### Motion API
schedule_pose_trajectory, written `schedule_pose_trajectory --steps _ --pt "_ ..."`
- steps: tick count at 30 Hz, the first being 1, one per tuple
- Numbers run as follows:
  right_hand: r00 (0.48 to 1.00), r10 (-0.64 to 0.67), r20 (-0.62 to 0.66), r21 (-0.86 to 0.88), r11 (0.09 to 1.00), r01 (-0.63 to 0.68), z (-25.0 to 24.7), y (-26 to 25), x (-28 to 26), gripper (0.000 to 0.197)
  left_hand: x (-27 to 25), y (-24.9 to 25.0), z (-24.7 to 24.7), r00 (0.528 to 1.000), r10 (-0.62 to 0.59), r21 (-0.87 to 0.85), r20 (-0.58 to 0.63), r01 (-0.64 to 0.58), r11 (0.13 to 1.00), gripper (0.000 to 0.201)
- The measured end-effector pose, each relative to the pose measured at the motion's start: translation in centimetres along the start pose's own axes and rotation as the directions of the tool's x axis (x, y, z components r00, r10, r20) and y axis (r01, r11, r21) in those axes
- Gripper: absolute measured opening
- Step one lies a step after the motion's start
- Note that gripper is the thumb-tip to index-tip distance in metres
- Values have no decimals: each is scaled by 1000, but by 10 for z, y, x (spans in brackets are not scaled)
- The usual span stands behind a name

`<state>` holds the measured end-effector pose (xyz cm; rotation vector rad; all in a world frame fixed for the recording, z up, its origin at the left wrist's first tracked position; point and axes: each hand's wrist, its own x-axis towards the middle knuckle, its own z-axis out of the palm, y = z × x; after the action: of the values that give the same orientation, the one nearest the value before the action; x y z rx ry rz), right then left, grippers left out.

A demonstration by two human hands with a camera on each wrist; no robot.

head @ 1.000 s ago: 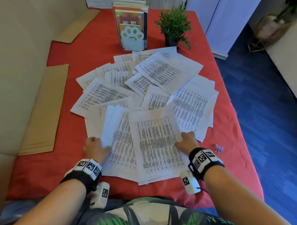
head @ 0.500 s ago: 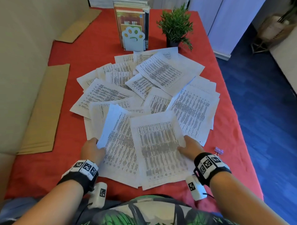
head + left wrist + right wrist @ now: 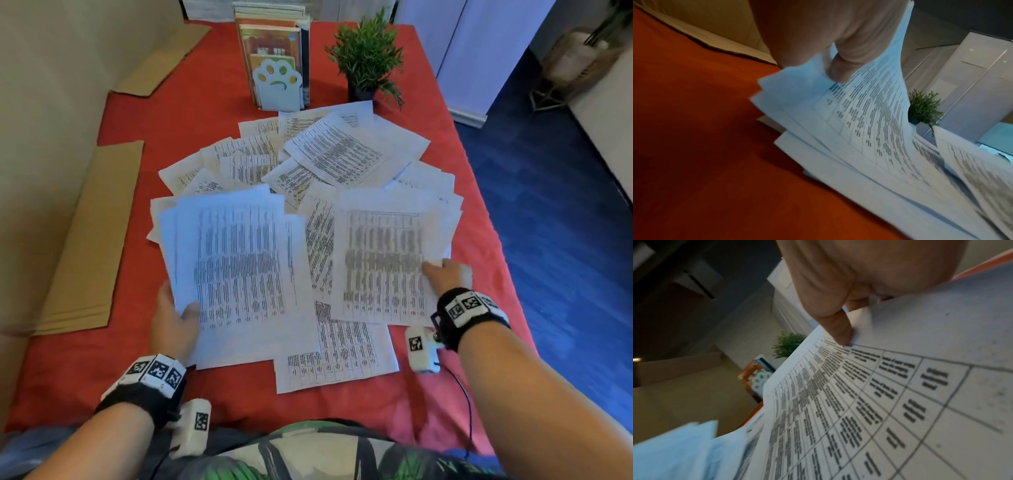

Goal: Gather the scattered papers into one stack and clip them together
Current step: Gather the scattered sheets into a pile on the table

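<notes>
So: red tablecloth (image 3: pixel 191 113) covers the table, printed papers (image 3: pixel 346 154) scattered over its middle, overlapping, most lying flat. Far end: book stand (image 3: pixel 277 82) and small potted plant (image 3: pixel 366 58). Cardboard sheets (image 3: pixel 89 240) along the left edge.

Left hand (image 3: pixel 171 318) grips a fanned bundle of sheets (image 3: pixel 236 267) at its near-left corner, thumb on top, fingers under; the wrist view shows several sheets lifted and curling off the cloth. Right hand (image 3: pixel 442 274) pinches one sheet (image 3: pixel 383 263) at its right edge, thumb on the print; fingers below look curled, though blur makes that unsure. One more page (image 3: pixel 339 356) lies flat between the two, nearest the body.

Key relation: the right sheet sits just right of the left bundle, both long axes running away from the body, roughly parallel. So the likely merge is a sideways slide of the right sheet leftward onto the bundle. The remaining loose pages lie beyond both hands, toward the plant. No clip visible in these views; clipping not yet possible, stack far from gathered.
</notes>
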<state>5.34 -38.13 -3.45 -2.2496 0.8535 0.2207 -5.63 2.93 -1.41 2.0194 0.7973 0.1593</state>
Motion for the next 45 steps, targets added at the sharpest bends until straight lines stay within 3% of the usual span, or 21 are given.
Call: schedule_pose_trajectory --steps 2,4,7,10,13,14,16,18,19,21,23,27,29,34,39,42,44,45 --pt "995 102 -21 -78 992 -103 -1 -4 3 37 1 4 0 999 -32 -23 -4 32 999 37" --pt "993 121 -10 -148 981 -122 2 -7 1 38 7 2 1 997 -83 -67 -6 82 994 30" --pt "999 37 8 -154 987 -36 9 -10 2 34 19 -5 7 985 -167 -85 45 170 982 24" --pt "999 -37 21 -152 988 40 12 -11 -2 22 19 4 18 973 -176 -7 148 179 984 4" --pt "989 -135 53 -95 986 140 18 -12 -12 13 16 11 29 979 -116 106 170 99 989 9" --pt "984 -165 72 -76 982 170 21 -10 -18 19 16 11 31 981 -110 116 161 91 989 8" --pt "970 -209 121 -62 974 218 25 -5 -29 26 16 10 33 990 -110 102 93 101 990 18" --pt "953 -252 171 -52 963 264 25 1 -40 12 21 7 32 993 -117 89 -2 116 989 24" --pt "943 -269 193 -32 959 280 25 5 -42 22 23 5 30 993 -110 93 -45 114 989 26" --pt "933 -263 247 32 964 264 22 8 -47 62 28 2 25 993 -103 117 -62 109 987 27" --pt "934 -234 268 54 972 228 23 7 -48 76 28 0 21 990 -139 132 -4 138 982 31" --pt "898 -266 350 -34 955 296 34 -3 -48 38 16 2 22 985 -92 151 148 70 986 38" --pt "892 -285 352 -57 944 324 43 -13 -48 29 13 2 25 981 -64 138 184 39 990 46" --pt "957 -250 148 -151 951 271 63 -35 -49 31 15 4 27 963 -135 85 233 118 989 64" --pt "958 -223 178 24 975 222 65 -55 -59 26 18 -1 27 960 -78 163 268 35 986 58" --pt "962 -189 197 224 964 144 68 -53 -59 57 22 -5 25 960 -125 157 250 87 984 50" --pt "952 -171 255 231 966 112 66 -50 -61 77 22 -7 24 955 -141 109 260 116 987 48" --pt "943 -169 288 206 972 112 65 -50 -62 77 22 -9 23 954 -123 102 274 98 990 49"
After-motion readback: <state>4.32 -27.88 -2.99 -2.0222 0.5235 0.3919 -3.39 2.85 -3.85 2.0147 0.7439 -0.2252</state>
